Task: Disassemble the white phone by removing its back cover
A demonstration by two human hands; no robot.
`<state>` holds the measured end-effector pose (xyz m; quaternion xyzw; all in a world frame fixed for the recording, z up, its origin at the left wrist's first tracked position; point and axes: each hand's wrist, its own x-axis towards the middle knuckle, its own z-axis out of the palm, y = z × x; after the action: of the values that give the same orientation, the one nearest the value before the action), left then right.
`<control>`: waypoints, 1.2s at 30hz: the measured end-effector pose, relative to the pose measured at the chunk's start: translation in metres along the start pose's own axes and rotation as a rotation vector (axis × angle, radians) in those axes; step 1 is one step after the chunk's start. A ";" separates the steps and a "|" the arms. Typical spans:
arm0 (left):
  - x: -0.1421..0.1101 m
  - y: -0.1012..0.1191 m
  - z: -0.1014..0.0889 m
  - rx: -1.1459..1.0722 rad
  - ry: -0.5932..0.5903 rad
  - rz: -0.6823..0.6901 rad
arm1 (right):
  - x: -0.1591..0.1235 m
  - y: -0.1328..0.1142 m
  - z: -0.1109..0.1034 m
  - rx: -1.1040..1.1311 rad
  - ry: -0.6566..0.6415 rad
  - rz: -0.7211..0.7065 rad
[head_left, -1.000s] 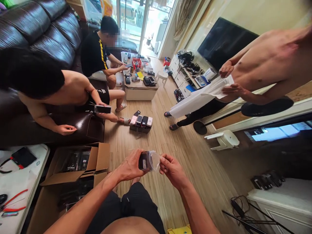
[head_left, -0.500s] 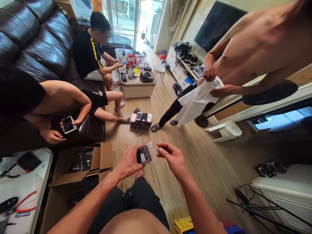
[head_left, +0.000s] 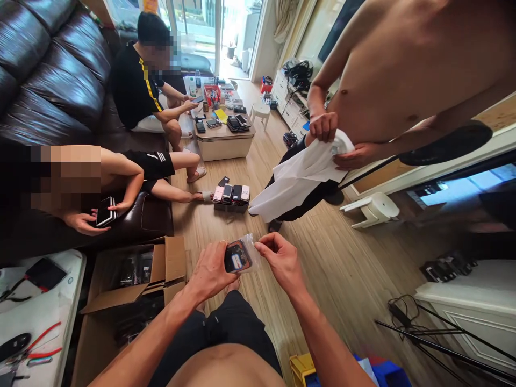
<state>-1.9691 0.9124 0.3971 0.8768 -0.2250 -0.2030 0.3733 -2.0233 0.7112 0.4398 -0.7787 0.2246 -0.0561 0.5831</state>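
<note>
My left hand (head_left: pixel 212 269) is closed round a clear plastic bag (head_left: pixel 253 257). Inside the bag lies a dark, flat, phone-sized item (head_left: pixel 237 256) with an orange-brown edge and a white-and-blue label. My right hand (head_left: pixel 279 259) pinches the bag's open-looking right edge between thumb and forefinger. Both hands are held in front of me, above the wooden floor. Whether the bag's mouth is sealed cannot be made out.
Left of me stands an open cardboard box (head_left: pixel 174 259) of bagged items, beside a white table (head_left: pixel 30 317) with pliers. Ahead, a small box of phones (head_left: pixel 231 207) sits on the floor. A person holding white cloth (head_left: pixel 300 180) stands front right; two people sit on the sofa (head_left: pixel 68 70).
My right hand has shifted slightly left, and its fingertips now meet the bag's edge. The standing person has come closer with the white cloth. A seated person's phone has tilted.
</note>
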 end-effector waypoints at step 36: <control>0.012 -0.004 0.005 0.121 -0.017 -0.086 | 0.012 0.035 0.004 -0.019 -0.076 -0.025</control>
<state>-1.9615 0.9053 0.3884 0.9048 -0.2021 -0.2122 0.3089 -2.0213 0.7024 0.4037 -0.7886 0.1931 -0.0316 0.5830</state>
